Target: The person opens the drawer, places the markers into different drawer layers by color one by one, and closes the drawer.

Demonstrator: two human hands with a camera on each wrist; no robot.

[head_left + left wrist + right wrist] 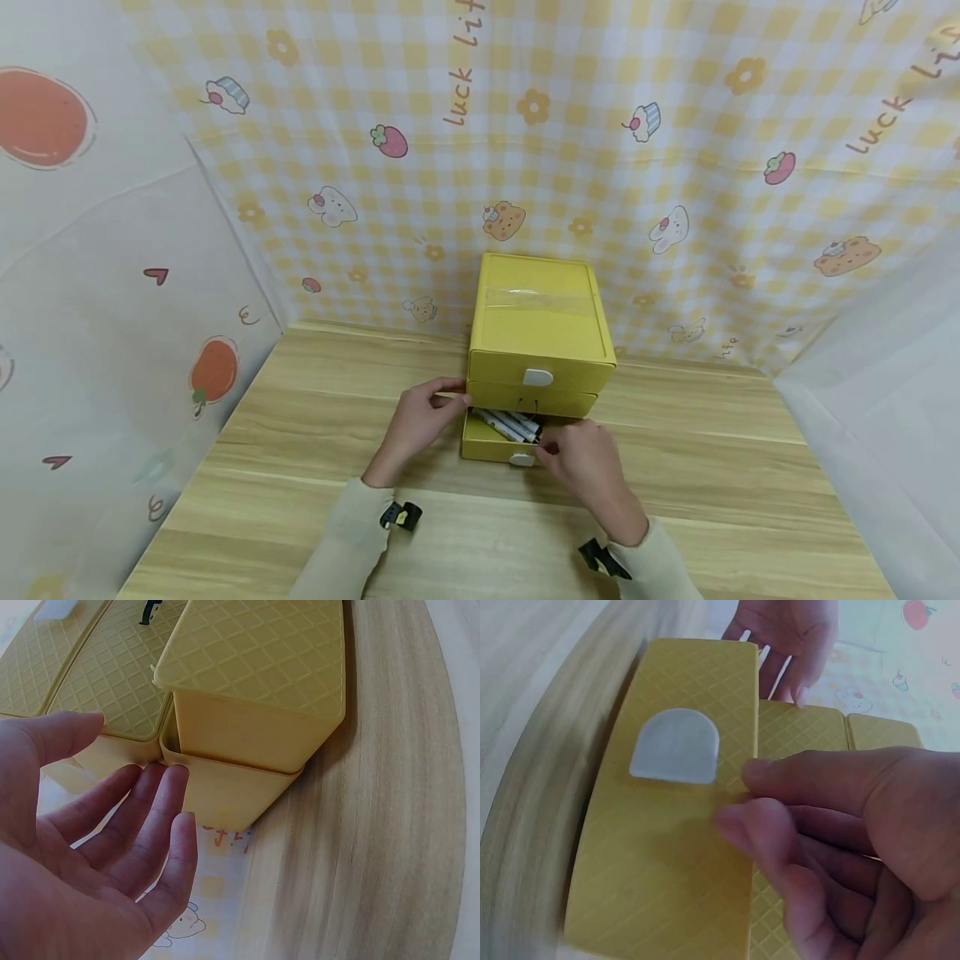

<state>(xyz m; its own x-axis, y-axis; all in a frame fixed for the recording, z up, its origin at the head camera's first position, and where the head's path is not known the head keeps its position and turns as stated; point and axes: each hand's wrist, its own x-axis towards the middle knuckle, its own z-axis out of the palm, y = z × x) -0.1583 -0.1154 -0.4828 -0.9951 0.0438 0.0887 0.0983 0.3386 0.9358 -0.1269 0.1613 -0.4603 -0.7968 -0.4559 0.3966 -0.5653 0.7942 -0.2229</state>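
Observation:
A yellow box of three stacked drawers [543, 308] stands on the table, its bottom drawer [480, 450] pulled out towards me. Several white marker-like sticks [504, 425] lie in that drawer. My left hand [420, 421] is at the box's left side, fingers loosely bent, fingertips right at the drawers' edges in the left wrist view. In front of the bottom drawer's right part is my right hand [585, 458]. Its thumb and index finger overlap the drawer front [660, 847] near the rim, a gap between them, and the other fingers curl loosely.
The top drawer has a white rounded tab [537, 377], and the bottom one has a similar tab [676, 746]. A dark loop [527, 407] hangs on the middle drawer. Behind the wooden table [322, 367] hangs a checked cloth [420, 192].

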